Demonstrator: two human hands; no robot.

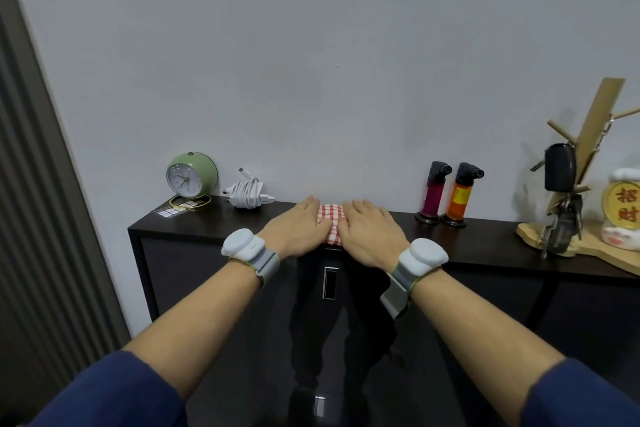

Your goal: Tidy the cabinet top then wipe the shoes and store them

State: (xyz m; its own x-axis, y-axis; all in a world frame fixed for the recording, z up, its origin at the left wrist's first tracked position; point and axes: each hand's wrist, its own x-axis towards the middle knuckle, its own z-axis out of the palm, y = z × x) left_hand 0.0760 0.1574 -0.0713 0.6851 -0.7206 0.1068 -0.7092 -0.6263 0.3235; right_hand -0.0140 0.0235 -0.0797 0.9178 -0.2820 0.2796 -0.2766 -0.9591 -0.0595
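Observation:
A folded red-and-white checked cloth (330,215) lies on the dark cabinet top (485,239) near its front edge. My left hand (298,224) presses flat on the cloth's left side with straight fingers. My right hand (372,229) presses flat on its right side in the same way. Only the strip of cloth between the two hands shows. No shoes are in view.
At the cabinet's left end stand a green alarm clock (190,177), a small card (175,211) and a white charger with coiled cable (247,193). Right of my hands stand two torch lighters (450,196). A wooden key stand with keys (568,184) and a white figurine (623,208) sit at the far right.

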